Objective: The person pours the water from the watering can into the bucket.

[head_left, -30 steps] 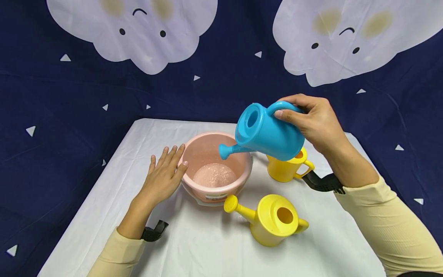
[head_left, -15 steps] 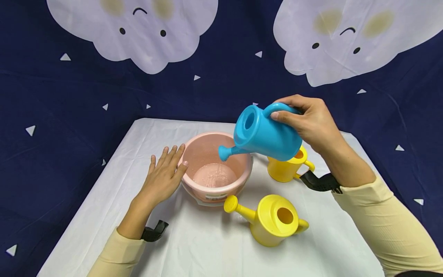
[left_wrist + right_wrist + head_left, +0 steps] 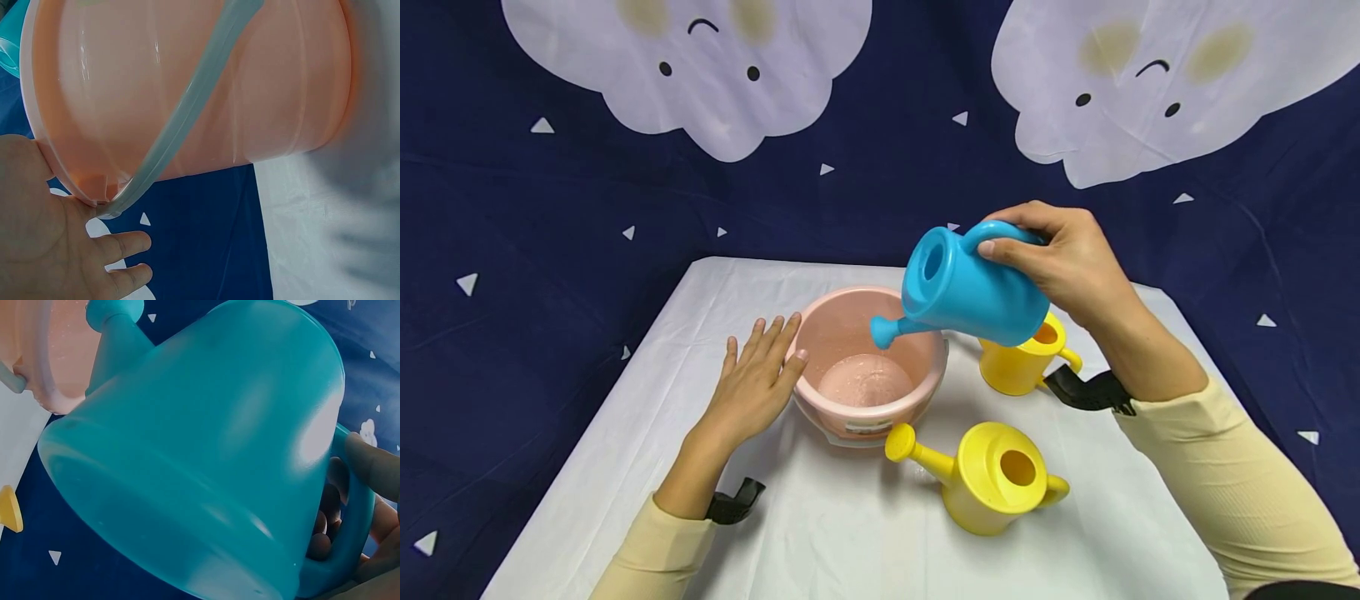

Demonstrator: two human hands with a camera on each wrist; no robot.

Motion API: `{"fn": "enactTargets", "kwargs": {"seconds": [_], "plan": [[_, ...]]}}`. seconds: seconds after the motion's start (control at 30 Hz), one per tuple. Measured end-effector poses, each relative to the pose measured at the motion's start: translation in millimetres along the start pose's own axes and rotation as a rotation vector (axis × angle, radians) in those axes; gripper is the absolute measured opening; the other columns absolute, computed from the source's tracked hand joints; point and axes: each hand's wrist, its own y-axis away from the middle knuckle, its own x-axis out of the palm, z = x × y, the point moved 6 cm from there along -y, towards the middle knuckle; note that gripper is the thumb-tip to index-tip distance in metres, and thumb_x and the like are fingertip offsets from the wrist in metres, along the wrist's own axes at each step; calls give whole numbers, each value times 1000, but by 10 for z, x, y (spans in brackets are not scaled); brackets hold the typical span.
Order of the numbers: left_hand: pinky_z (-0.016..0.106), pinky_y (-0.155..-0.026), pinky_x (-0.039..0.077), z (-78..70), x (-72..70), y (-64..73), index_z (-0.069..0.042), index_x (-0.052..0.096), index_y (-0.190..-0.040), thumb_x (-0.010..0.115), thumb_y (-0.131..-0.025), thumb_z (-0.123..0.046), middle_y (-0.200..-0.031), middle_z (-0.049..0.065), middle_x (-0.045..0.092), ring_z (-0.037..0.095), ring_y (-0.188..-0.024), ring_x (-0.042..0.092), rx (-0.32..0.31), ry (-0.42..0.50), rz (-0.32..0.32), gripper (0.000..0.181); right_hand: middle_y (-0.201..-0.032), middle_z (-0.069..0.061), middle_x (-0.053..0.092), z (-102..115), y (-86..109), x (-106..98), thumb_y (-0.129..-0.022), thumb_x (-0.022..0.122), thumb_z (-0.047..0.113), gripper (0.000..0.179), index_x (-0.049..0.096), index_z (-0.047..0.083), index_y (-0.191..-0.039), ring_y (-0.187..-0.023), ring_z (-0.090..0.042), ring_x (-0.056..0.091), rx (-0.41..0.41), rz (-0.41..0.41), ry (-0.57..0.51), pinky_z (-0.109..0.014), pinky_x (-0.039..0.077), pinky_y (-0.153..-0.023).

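Note:
A blue watering can (image 3: 973, 287) hangs tilted in the air, spout down over the pink bucket (image 3: 871, 410). My right hand (image 3: 1067, 254) grips its handle (image 3: 353, 519), fingers curled through the loop in the right wrist view. The can's spout head (image 3: 884, 332) points into the bucket, where shallow water (image 3: 865, 379) shows ripples at the bottom. My left hand (image 3: 758, 379) lies against the bucket's left rim with its fingers spread straight. In the left wrist view the bucket's grey carrying handle (image 3: 181, 122) hangs down its side, beside the left fingers (image 3: 128, 245).
One yellow watering can (image 3: 992, 479) stands in front of the bucket to the right, its spout pointing left. Another yellow can (image 3: 1018, 367) is behind it, partly hidden by the blue can. White cloth covers the table (image 3: 820, 533); a dark blue backdrop (image 3: 895, 208) rises behind.
The blue watering can and my right hand have shifted slightly left, the can still tilted over the bucket. The rippling on the water has lessened. My left hand has stayed in place.

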Motion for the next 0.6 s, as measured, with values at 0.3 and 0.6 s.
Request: {"fn": "enactTargets", "kwargs": {"seconds": [0.3,0.6], "plan": [[60,-115,-7,3,9,0,-31,7,-152,19,-99,-55,-160,7,14,30,-149,1,-3,-5,2,59,-108,1,66,27,-5,21,-82,72,37,36,70,15,-110,-99,-16,57,5,12,12,-36,48,-91],[60,-115,-6,-1,7,2,-31,7,-152,19,-99,-55,-160,7,14,29,-149,0,-3,0,1,59,-108,1,65,43,-21,27,-82,73,35,34,70,15,-110,-100,-16,56,5,19,11,-37,46,-90]]}}
